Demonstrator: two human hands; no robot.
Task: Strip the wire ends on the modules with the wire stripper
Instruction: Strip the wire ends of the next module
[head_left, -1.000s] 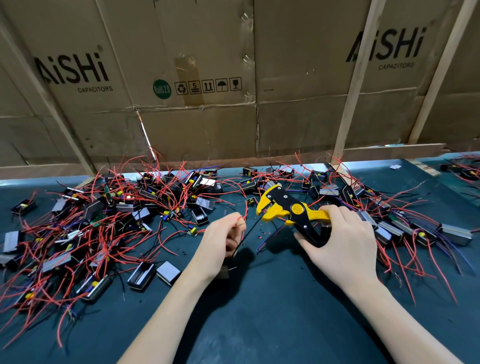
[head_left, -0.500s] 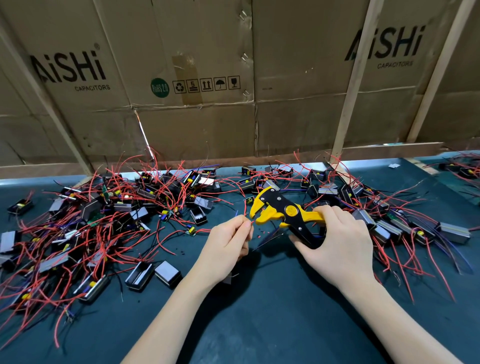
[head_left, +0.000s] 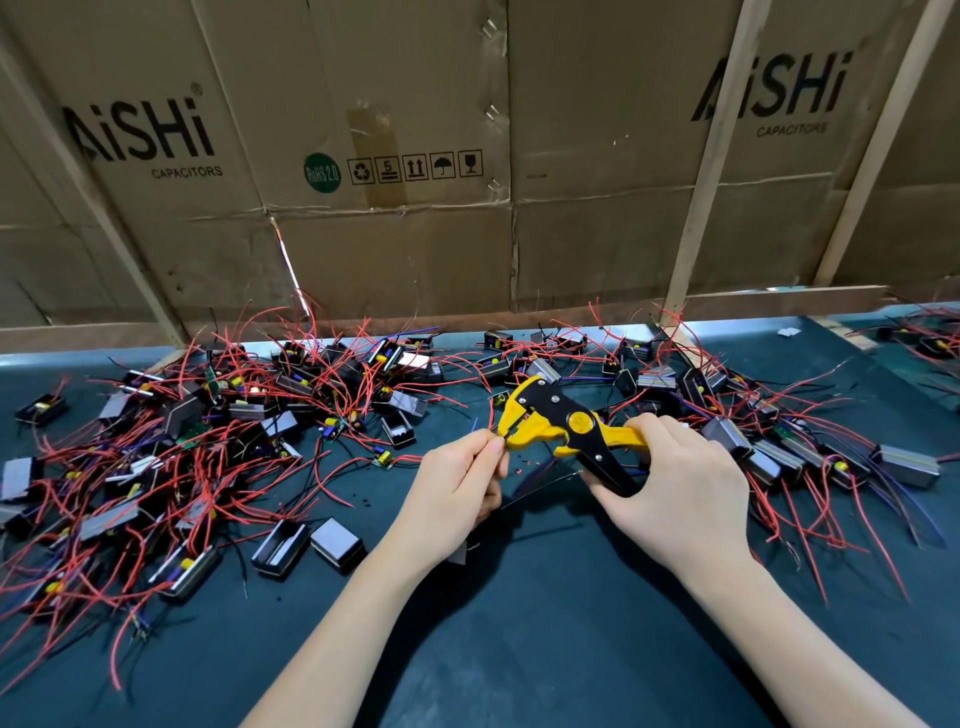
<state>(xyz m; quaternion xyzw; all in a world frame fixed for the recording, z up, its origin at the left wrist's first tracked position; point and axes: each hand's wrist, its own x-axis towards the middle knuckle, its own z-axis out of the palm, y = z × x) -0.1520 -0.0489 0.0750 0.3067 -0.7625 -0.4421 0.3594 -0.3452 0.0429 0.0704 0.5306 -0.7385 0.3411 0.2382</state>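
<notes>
My right hand (head_left: 675, 499) grips the handles of a yellow and black wire stripper (head_left: 556, 423), whose jaws point left. My left hand (head_left: 457, 488) pinches a thin wire (head_left: 491, 415) between thumb and fingertips, right at the stripper's jaws. The wire's module is mostly hidden under my left hand; only a grey corner (head_left: 460, 557) shows below the wrist. A big heap of black modules with red wires (head_left: 208, 441) lies to the left, and another heap of modules (head_left: 779, 447) lies to the right behind my right hand.
The dark green table (head_left: 493, 649) carries two loose black modules (head_left: 306, 543) near my left forearm. Small bits of red insulation (head_left: 519, 470) lie under the stripper. A cardboard wall (head_left: 389, 208) with wooden battens closes off the back edge.
My left hand moved up and right, bringing the wire end to the stripper's jaws. The stripper shifted slightly left toward it.
</notes>
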